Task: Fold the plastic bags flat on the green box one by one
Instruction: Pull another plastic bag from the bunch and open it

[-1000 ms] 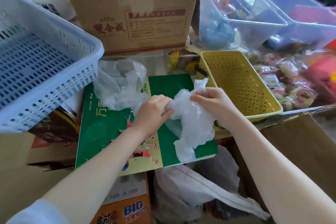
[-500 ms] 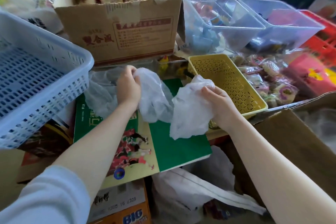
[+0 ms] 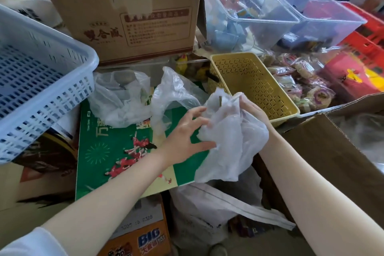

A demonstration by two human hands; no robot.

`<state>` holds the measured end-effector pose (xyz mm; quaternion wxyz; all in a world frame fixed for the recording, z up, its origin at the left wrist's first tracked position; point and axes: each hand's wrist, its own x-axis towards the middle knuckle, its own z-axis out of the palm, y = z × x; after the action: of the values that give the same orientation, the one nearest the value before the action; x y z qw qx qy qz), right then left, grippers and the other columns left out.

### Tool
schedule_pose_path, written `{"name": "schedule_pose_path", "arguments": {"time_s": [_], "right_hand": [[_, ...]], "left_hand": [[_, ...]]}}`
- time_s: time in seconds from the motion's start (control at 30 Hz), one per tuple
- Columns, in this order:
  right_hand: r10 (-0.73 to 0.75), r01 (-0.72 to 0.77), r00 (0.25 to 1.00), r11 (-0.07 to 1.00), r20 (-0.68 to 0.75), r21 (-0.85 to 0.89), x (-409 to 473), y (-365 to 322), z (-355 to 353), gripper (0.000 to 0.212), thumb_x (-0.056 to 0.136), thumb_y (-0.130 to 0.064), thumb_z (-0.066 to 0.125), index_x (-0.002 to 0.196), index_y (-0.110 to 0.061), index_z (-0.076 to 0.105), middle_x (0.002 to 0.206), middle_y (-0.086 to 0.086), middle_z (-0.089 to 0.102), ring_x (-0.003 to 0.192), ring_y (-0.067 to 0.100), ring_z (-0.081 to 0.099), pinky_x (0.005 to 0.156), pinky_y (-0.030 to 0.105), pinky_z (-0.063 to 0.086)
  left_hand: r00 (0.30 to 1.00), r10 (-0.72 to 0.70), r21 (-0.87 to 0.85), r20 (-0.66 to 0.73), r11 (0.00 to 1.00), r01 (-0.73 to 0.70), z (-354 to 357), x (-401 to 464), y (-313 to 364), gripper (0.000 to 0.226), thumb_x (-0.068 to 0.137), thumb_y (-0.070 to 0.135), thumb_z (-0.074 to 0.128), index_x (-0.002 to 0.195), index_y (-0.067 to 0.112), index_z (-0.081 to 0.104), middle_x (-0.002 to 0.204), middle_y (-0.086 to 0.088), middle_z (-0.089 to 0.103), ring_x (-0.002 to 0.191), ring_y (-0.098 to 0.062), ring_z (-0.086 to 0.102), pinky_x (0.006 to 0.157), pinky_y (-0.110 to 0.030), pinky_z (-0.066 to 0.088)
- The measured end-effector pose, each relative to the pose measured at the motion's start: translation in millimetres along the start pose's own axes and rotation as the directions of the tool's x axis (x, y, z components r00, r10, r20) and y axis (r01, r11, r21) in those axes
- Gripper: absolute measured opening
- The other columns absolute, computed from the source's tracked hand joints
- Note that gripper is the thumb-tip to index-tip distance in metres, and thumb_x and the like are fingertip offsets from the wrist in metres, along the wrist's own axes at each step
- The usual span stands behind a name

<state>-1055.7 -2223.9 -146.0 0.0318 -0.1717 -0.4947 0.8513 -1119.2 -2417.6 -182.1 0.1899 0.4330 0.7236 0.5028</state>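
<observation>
A flat green box [image 3: 99,151] with red printed figures lies in front of me. Over its right side hangs a crumpled white plastic bag [image 3: 230,143], which my right hand [image 3: 252,108] pinches at the top edge. My left hand [image 3: 187,135] has its fingers spread and touches the bag's left side. A second clear bag [image 3: 172,93] lies loose on the box's far middle, free of both hands. A third crumpled bag [image 3: 118,97] rests at the box's far left corner.
A blue mesh basket [image 3: 41,81] overhangs the box on the left. A brown carton [image 3: 133,27] stands behind, a yellow basket [image 3: 253,83] to the right, clear bins [image 3: 259,12] beyond. An open cardboard box [image 3: 332,156] sits at right, a white sack [image 3: 207,210] below.
My left hand let go of the second bag at the far side and came back right to the bag my right hand holds. That second bag now lies loose on the box.
</observation>
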Motion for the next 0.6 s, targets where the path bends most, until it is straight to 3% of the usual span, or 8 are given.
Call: {"name": "schedule_pose_path", "arguments": {"time_s": [0.07,0.13,0.23,0.33,0.4,0.47,0.53,0.6], "right_hand": [[0.096,-0.108,0.991,0.986,-0.095,-0.126,-5.3,12.3,1.8,0.02,0.092,-0.025,0.05,0.077,-0.013,0.056,0.062,-0.003,0.061,0.06,0.009,0.057,0.062,0.02,0.048],[0.17,-0.236,0.957,0.927,-0.233,-0.292,-14.0,20.4,7.3,0.018,0.095,-0.019,0.047,0.085,-0.009,0.059,0.062,-0.003,0.062,0.059,0.009,0.058,0.06,0.02,0.047],[0.233,-0.38,0.92,0.727,-0.316,-0.572,-28.1,28.9,8.5,0.024,0.092,-0.013,0.054,0.111,-0.001,0.061,0.074,0.001,0.06,0.065,0.011,0.057,0.055,0.018,0.047],[0.068,-0.345,0.911,0.666,-0.406,-0.662,-34.5,31.5,11.5,0.021,0.089,-0.025,0.061,0.1,-0.009,0.069,0.088,0.005,0.068,0.075,0.013,0.062,0.059,0.02,0.049],[-0.129,-0.171,0.92,0.718,-0.371,-0.675,-41.3,24.0,23.7,0.023,0.093,-0.032,0.054,0.087,-0.017,0.07,0.086,0.0,0.067,0.079,0.012,0.06,0.066,0.023,0.049],[-0.2,-0.045,0.953,0.655,-0.23,-0.754,-53.6,17.2,42.1,0.035,0.093,-0.041,0.047,0.082,-0.017,0.071,0.082,-0.002,0.068,0.079,0.015,0.062,0.074,0.033,0.051],[-0.123,0.004,0.99,0.476,-0.062,-0.879,-67.4,17.5,58.9,0.041,0.085,-0.05,0.053,0.087,-0.013,0.072,0.085,0.005,0.07,0.079,0.023,0.064,0.073,0.038,0.052],[-0.038,0.032,0.999,0.202,0.025,-0.979,-75.3,27.1,65.5,0.044,0.076,-0.05,0.063,0.101,-0.015,0.068,0.093,0.001,0.067,0.077,0.018,0.059,0.07,0.033,0.05]], "left_hand": [[0.997,0.02,0.001,-0.07,1.0,-0.02,5.4,-5.9,0.4,0.018,0.081,0.053,0.053,0.076,0.036,0.055,0.127,0.021,0.042,0.124,-0.005,0.037,0.103,-0.023,0.029],[0.994,0.038,-0.017,-0.098,0.999,-0.04,4.6,-14.6,4.7,0.024,0.085,0.057,0.045,0.074,0.036,0.051,0.096,0.027,0.055,0.094,0.004,0.053,0.083,-0.01,0.037],[0.99,0.067,0.088,-0.127,0.995,-0.056,0.6,-34.0,5.5,0.026,0.09,0.051,0.04,0.072,0.034,0.043,0.056,0.012,0.045,0.051,-0.002,0.043,0.051,-0.012,0.031],[0.976,0.067,0.196,-0.209,0.98,-0.026,-2.3,-55.6,0.0,0.026,0.09,0.043,0.041,0.071,0.025,0.047,0.048,0.008,0.041,0.043,-0.005,0.039,0.044,-0.014,0.026],[0.958,0.026,0.235,-0.286,0.971,0.043,-5.3,-64.9,-2.0,0.029,0.091,0.041,0.045,0.072,0.02,0.05,0.045,0.009,0.036,0.043,-0.009,0.039,0.043,-0.02,0.026],[0.94,-0.023,0.239,-0.339,0.965,0.11,-6.2,-70.9,-1.2,0.026,0.093,0.032,0.048,0.071,0.018,0.048,0.046,0.009,0.036,0.044,-0.012,0.039,0.043,-0.022,0.026],[0.924,-0.061,0.233,-0.378,0.96,0.158,-3.6,-74.1,3.8,0.026,0.095,0.024,0.048,0.07,0.016,0.047,0.046,0.004,0.037,0.045,-0.013,0.039,0.043,-0.022,0.024],[0.908,-0.082,0.207,-0.41,0.962,0.18,-0.3,-76.5,12.4,0.028,0.095,0.02,0.046,0.069,0.012,0.046,0.048,0.003,0.037,0.046,-0.012,0.038,0.044,-0.021,0.024]]}}
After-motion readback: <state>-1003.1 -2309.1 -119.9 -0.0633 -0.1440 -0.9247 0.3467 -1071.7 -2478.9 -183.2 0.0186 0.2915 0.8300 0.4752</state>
